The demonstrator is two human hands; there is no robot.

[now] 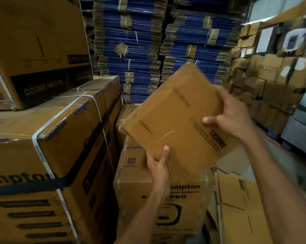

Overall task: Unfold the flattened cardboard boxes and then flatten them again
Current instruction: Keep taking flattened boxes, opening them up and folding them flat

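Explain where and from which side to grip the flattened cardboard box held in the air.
Probably its thin edges: the flattened box is a wide, tilted slab, so pinch across its thickness. Come from below at the lower edge, as the left hand does, and from the right side, as the right hand does.

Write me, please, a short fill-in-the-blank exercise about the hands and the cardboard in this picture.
The left hand grips the lower edge of the flattened cardboard box with its ____ on the printed face.
Counting the right hand, ____ hands hold that box.
The tall bundled stacks behind are brown and ____.
More flattened boxes lie at the lower ____ of the view.
Missing words: thumb; two; blue; right.
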